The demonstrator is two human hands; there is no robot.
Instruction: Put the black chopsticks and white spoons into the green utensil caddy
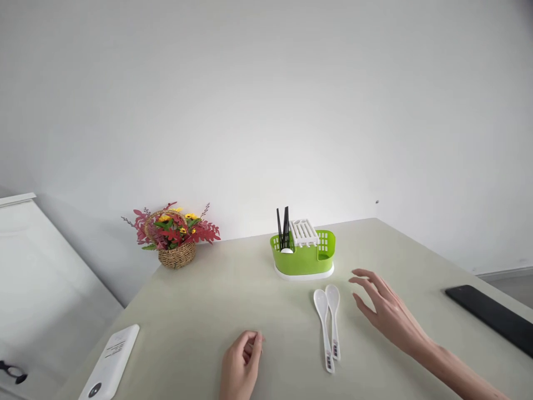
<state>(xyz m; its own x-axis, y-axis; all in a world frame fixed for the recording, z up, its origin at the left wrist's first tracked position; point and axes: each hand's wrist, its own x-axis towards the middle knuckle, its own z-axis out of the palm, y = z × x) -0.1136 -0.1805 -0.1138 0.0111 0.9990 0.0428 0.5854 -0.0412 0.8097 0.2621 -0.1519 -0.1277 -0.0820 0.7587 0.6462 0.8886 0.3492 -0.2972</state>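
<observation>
Two white spoons [332, 301] lie side by side on the table, bowls pointing away from me and handles close together. To their right, my right hand [381, 304] is open and holds nothing, with its fingers apart and reaching toward the spoon bowls without touching them. My left hand [241, 361] rests left of the spoon handles, its fingers curled in and no object showing in them. Beyond the spoons stands a green cutlery holder [303, 263] on a white base. Black chopsticks [285, 230] stand upright in its left compartment, and a white slotted rack [305, 232] covers its middle.
At the back left of the table [200, 322] sits a wicker basket [177, 256] of red and yellow flowers. A white oblong device [111, 361] lies at the front left, and a black oblong object [491, 315] at the right edge. The wall [266, 111] rises behind.
</observation>
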